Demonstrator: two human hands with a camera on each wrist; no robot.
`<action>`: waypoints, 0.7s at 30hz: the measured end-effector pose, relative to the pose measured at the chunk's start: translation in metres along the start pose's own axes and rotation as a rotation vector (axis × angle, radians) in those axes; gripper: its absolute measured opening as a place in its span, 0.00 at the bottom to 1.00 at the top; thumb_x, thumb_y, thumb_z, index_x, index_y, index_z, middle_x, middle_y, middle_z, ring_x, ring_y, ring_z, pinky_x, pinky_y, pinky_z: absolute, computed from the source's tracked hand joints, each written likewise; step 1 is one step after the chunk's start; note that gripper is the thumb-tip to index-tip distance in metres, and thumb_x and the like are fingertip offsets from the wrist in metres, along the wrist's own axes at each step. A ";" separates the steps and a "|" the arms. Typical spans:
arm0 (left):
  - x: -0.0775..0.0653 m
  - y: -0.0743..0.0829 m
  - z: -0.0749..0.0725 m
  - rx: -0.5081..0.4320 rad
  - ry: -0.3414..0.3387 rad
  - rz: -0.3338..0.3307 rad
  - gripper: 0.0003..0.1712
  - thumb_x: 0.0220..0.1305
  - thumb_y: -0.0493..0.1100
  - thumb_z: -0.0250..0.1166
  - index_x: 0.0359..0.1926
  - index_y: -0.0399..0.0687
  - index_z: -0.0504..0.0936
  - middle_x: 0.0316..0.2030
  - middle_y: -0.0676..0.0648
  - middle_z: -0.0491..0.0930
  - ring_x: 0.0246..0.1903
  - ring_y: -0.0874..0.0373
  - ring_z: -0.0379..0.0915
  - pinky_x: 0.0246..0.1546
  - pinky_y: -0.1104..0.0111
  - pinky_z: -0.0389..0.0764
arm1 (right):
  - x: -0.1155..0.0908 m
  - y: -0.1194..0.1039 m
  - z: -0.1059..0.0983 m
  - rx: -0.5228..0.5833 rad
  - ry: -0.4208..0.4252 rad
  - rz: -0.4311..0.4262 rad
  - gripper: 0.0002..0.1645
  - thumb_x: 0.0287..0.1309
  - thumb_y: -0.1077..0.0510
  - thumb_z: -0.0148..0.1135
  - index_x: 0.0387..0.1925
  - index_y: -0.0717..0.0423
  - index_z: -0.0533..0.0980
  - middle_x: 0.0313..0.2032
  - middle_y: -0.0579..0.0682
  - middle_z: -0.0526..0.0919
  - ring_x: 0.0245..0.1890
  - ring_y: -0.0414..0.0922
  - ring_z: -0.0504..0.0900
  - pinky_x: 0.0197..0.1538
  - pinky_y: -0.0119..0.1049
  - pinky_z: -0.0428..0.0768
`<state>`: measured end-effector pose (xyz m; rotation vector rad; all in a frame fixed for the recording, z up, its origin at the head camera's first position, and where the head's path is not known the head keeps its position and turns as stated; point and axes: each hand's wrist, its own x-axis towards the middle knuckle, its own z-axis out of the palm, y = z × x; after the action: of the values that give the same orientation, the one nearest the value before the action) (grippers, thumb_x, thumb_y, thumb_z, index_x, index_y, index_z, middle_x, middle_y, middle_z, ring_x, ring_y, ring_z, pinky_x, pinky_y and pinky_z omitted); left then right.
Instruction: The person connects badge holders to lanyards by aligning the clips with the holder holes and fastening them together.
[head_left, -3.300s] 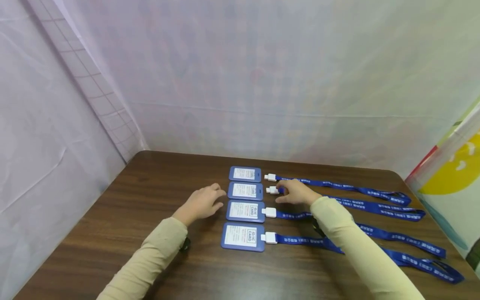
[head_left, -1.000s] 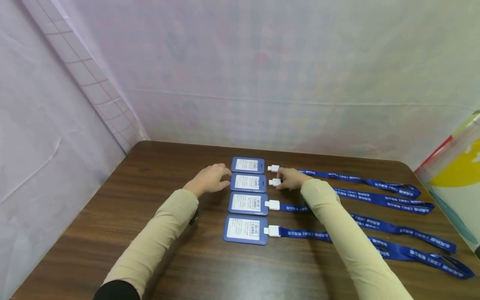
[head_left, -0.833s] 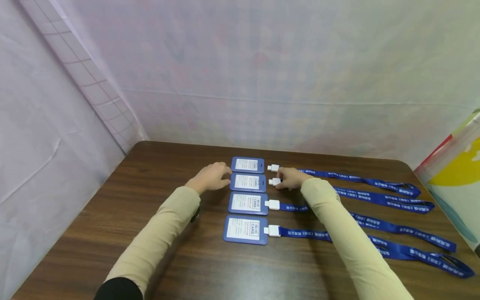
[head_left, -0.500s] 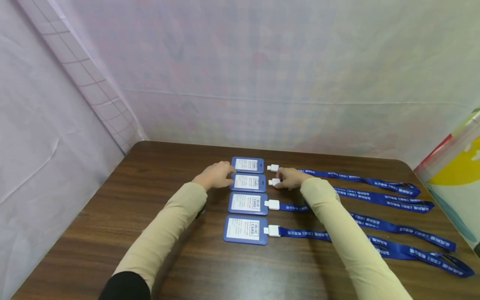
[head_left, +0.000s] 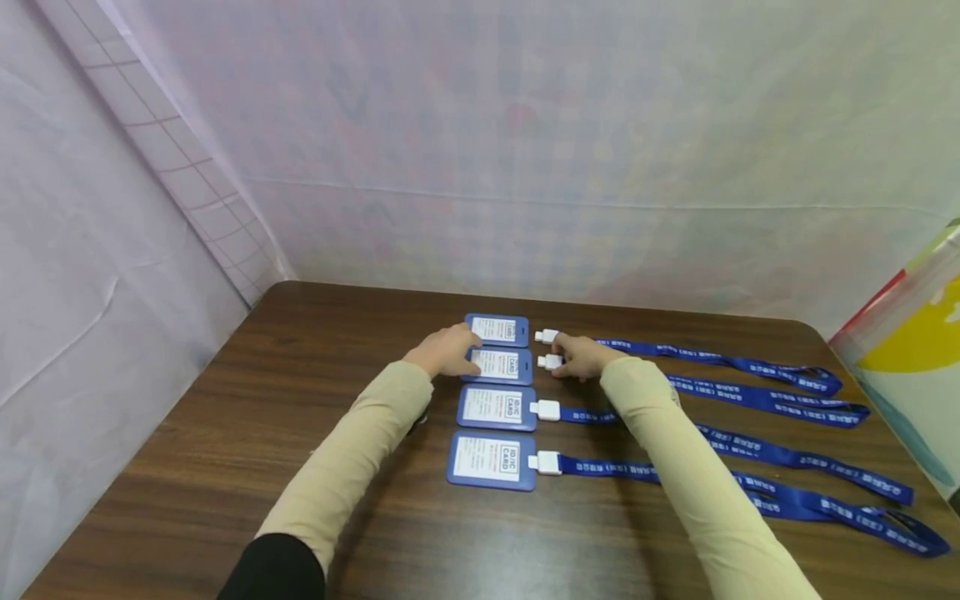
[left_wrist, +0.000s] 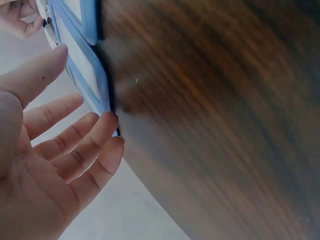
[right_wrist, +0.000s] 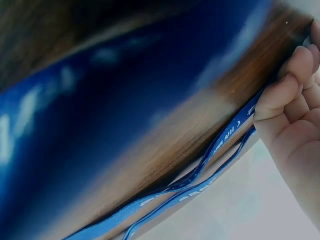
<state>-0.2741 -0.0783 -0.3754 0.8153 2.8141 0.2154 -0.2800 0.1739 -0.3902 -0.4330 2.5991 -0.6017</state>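
Several blue ID card holders with white cards lie in a column on the brown table. My left hand (head_left: 448,350), fingers spread and loosely bent, reaches over the left end of the second holder from the back (head_left: 501,364). In the left wrist view, the left hand (left_wrist: 60,150) has its thumb and fingers apart beside the holders' edges. My right hand (head_left: 587,357) pinches the white clip (head_left: 550,362) of a blue lanyard (head_left: 750,398). That clip lies just right of the second holder's slot, apart from it. The right wrist view shows the right hand's (right_wrist: 295,110) fingers curled; the clip is mostly hidden there.
The rearmost holder (head_left: 510,330) lies apart from its white clip (head_left: 546,336). The two nearer holders, the third (head_left: 495,407) and the front one (head_left: 491,460), have clips joined to them. Lanyards stretch rightward across the table (head_left: 225,433). White curtains hang behind and left.
My left hand has moved right, from beside the holders to over the second one's left end. The right hand has stayed at the clip, shifting little. The head view has shifted slightly.
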 end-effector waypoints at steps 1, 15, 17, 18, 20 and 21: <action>0.000 0.000 0.001 0.005 0.001 0.002 0.27 0.53 0.49 0.66 0.52 0.40 0.76 0.51 0.41 0.72 0.50 0.49 0.68 0.50 0.59 0.72 | 0.000 0.000 0.000 -0.001 -0.001 -0.004 0.17 0.55 0.58 0.61 0.43 0.58 0.65 0.22 0.51 0.70 0.18 0.43 0.70 0.24 0.32 0.71; 0.004 0.002 0.003 0.017 0.034 -0.029 0.18 0.44 0.49 0.72 0.31 0.41 0.80 0.35 0.46 0.72 0.33 0.55 0.68 0.37 0.63 0.74 | -0.003 0.002 0.001 -0.037 0.074 -0.119 0.14 0.52 0.61 0.64 0.37 0.60 0.69 0.19 0.50 0.71 0.17 0.42 0.71 0.22 0.32 0.73; 0.005 0.004 0.003 0.015 0.036 -0.037 0.17 0.43 0.48 0.73 0.28 0.41 0.79 0.34 0.46 0.72 0.32 0.55 0.68 0.35 0.63 0.74 | -0.003 0.005 0.002 -0.066 0.095 -0.145 0.14 0.51 0.61 0.65 0.36 0.61 0.70 0.19 0.50 0.71 0.17 0.42 0.72 0.23 0.32 0.73; 0.006 0.005 0.002 0.011 0.038 -0.040 0.17 0.43 0.48 0.73 0.26 0.41 0.78 0.33 0.46 0.72 0.32 0.55 0.67 0.34 0.63 0.74 | -0.002 0.006 0.002 -0.087 0.107 -0.161 0.14 0.50 0.60 0.65 0.36 0.61 0.70 0.19 0.49 0.71 0.18 0.42 0.71 0.24 0.33 0.72; 0.008 0.007 0.002 0.006 0.038 -0.043 0.17 0.42 0.47 0.74 0.22 0.42 0.75 0.31 0.46 0.70 0.30 0.55 0.67 0.31 0.64 0.73 | -0.002 0.009 0.002 -0.124 0.129 -0.187 0.14 0.49 0.60 0.66 0.35 0.62 0.71 0.19 0.49 0.71 0.20 0.42 0.71 0.26 0.33 0.71; 0.009 0.008 0.002 0.003 0.038 -0.046 0.18 0.41 0.47 0.74 0.21 0.43 0.74 0.30 0.47 0.70 0.29 0.55 0.66 0.29 0.64 0.73 | -0.002 0.010 0.002 -0.139 0.138 -0.199 0.15 0.48 0.59 0.66 0.34 0.62 0.71 0.20 0.48 0.71 0.20 0.42 0.71 0.26 0.34 0.71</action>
<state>-0.2767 -0.0665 -0.3769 0.7536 2.8661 0.2218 -0.2792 0.1829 -0.3962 -0.7257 2.7602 -0.5338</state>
